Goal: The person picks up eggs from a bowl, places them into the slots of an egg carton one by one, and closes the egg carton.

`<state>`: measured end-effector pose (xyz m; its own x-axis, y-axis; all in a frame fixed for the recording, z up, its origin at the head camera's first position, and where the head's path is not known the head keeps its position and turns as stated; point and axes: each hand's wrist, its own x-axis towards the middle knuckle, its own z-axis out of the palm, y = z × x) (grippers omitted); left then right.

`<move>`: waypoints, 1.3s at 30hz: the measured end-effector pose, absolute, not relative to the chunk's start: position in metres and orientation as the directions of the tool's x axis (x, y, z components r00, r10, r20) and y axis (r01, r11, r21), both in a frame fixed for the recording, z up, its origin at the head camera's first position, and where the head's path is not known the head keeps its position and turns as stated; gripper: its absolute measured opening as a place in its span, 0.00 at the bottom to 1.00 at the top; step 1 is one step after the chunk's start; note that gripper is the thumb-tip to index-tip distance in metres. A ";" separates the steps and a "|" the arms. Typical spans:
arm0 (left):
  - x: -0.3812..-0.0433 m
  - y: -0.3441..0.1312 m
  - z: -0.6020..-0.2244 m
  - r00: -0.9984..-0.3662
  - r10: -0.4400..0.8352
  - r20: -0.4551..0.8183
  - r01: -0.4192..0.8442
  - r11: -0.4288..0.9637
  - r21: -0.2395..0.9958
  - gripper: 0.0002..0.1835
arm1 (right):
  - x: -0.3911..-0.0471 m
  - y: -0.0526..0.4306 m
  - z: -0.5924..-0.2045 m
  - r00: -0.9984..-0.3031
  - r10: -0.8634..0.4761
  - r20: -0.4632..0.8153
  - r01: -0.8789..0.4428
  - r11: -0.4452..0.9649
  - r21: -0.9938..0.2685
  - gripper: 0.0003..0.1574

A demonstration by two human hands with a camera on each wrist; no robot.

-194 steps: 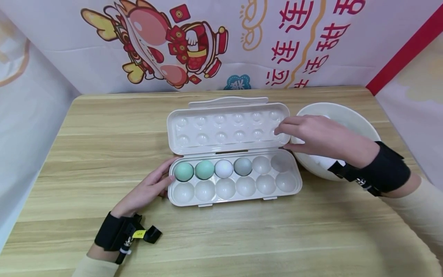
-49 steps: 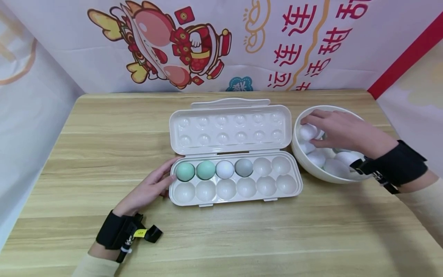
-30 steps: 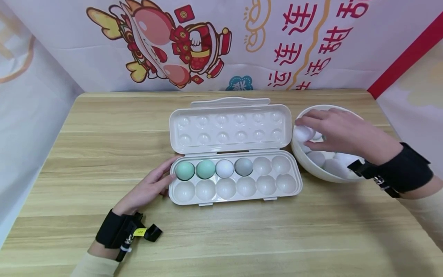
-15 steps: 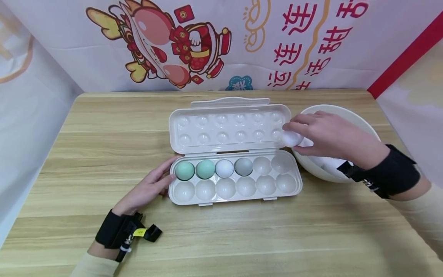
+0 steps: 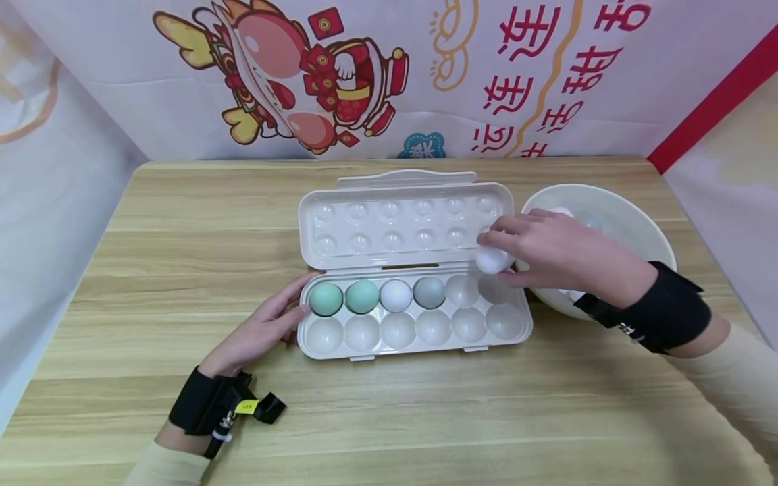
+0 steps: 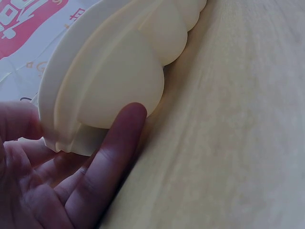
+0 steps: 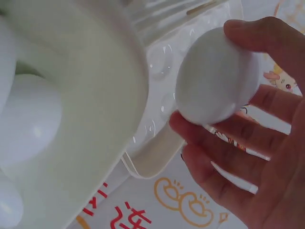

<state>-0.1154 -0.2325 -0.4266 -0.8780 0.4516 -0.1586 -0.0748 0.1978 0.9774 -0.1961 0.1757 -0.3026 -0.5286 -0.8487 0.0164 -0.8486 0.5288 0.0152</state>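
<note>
An egg box lies unfolded on the table, its dimpled lid leaning back. Two green eggs, a white egg and a grey egg fill the left part of its back row. My left hand grips the box's left end, thumb at the rim; in the left wrist view a finger lies along the outside of a cup. My right hand holds a white egg between thumb and fingertips, over the back right cup, beside the lid's lower right corner.
A white bowl with more eggs stands right of the box, partly hidden under my right forearm. More white eggs show inside it in the right wrist view. A printed cloth hangs behind the wooden table.
My right hand has taken a white egg from the bowl and carried it left to the right end of the egg box. The left hand has stayed at the box's left end.
</note>
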 end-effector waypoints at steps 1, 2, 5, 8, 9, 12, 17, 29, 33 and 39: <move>-0.115 -0.233 -0.427 -0.878 0.453 -0.158 -0.074 0.197 0.978 0.28 | -0.195 0.174 -0.303 -0.532 -0.847 0.006 -0.847 0.532 0.011 0.31; -0.115 -0.233 -0.426 -0.877 0.452 -0.161 -0.078 0.196 0.977 0.28 | -0.195 0.172 -0.304 -0.532 -0.847 0.000 -0.847 0.532 0.005 0.31; -0.115 -0.233 -0.426 -0.877 0.449 -0.174 -0.094 0.195 0.976 0.28 | -0.194 0.166 -0.306 -0.527 -0.850 -0.013 -0.850 0.527 0.007 0.31; -0.115 -0.234 -0.426 -0.877 0.446 -0.182 -0.104 0.193 0.976 0.28 | -0.193 0.162 -0.308 -0.512 -0.859 -0.015 -0.859 0.511 0.017 0.30; -0.115 -0.234 -0.426 -0.876 0.447 -0.180 -0.103 0.191 0.976 0.28 | -0.192 0.161 -0.308 -0.505 -0.863 -0.014 -0.863 0.504 0.021 0.30; -0.115 -0.234 -0.427 -0.875 0.451 -0.175 -0.097 0.190 0.977 0.28 | -0.191 0.158 -0.310 -0.486 -0.874 -0.008 -0.873 0.486 0.032 0.30; -0.116 -0.234 -0.427 -0.877 0.449 -0.172 -0.096 0.188 0.978 0.28 | -0.190 0.153 -0.312 -0.463 -0.886 -0.006 -0.885 0.462 0.051 0.29; -0.115 -0.234 -0.427 -0.878 0.447 -0.170 -0.089 0.196 0.976 0.28 | -0.186 0.146 -0.322 -0.446 -0.894 -0.050 -0.892 0.440 0.100 0.36; -0.115 -0.234 -0.427 -0.878 0.447 -0.171 -0.090 0.198 0.976 0.28 | -0.185 0.144 -0.325 -0.455 -0.888 -0.067 -0.889 0.448 0.096 0.33; -0.115 -0.233 -0.428 -0.881 0.450 -0.149 -0.063 0.201 0.978 0.28 | -0.188 0.138 -0.329 -0.458 -0.878 -0.138 -0.889 0.452 0.070 0.31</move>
<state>-0.1155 -0.2332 -0.4282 -0.8807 0.4497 -0.1487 -0.0626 0.2006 0.9777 -0.1878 0.1380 -0.3288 -0.4579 -0.8783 -0.1375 -0.8890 0.4525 0.0701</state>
